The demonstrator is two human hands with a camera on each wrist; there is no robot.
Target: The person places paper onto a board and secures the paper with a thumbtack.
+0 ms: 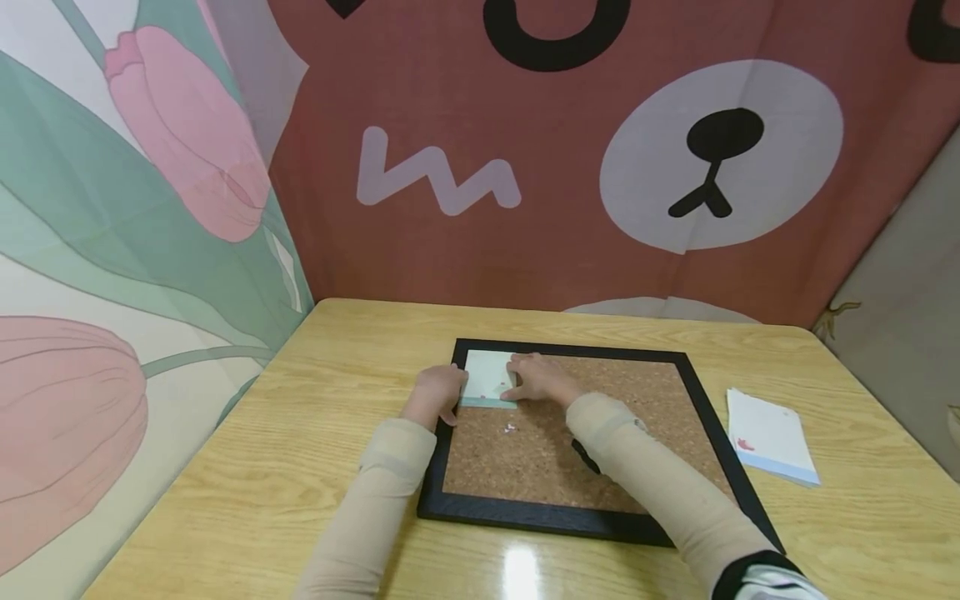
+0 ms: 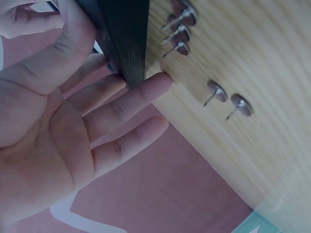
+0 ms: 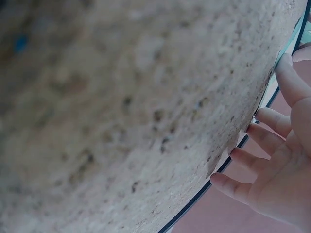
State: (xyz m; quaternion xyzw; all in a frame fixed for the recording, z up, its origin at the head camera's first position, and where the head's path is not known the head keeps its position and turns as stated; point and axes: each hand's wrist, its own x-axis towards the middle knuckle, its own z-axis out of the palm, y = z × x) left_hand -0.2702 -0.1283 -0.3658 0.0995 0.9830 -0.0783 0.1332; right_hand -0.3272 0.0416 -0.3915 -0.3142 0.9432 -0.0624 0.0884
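Note:
A pale note sheet (image 1: 487, 377) with a green lower strip lies in the upper left corner of a black-framed cork board (image 1: 525, 467). My left hand (image 1: 437, 393) is at the board's left frame, its fingertips by the sheet's left edge. In the left wrist view, fairly straight fingers (image 2: 129, 104) reach past the black frame (image 2: 127, 39). My right hand (image 1: 538, 379) rests on the sheet's right side, fingers spread. The right wrist view shows its fingertips (image 3: 238, 158) touching the cork and the sheet's edge. Several thumbtacks (image 2: 241, 104) lie on the table beside the frame.
To the right of the board, a stack of white note sheets (image 1: 772, 437) with a blue lower strip lies on the wooden table (image 1: 270, 467). Small whitish bits (image 1: 510, 428) sit on the cork below the sheet. A printed cloth (image 1: 555, 250) hangs behind the table.

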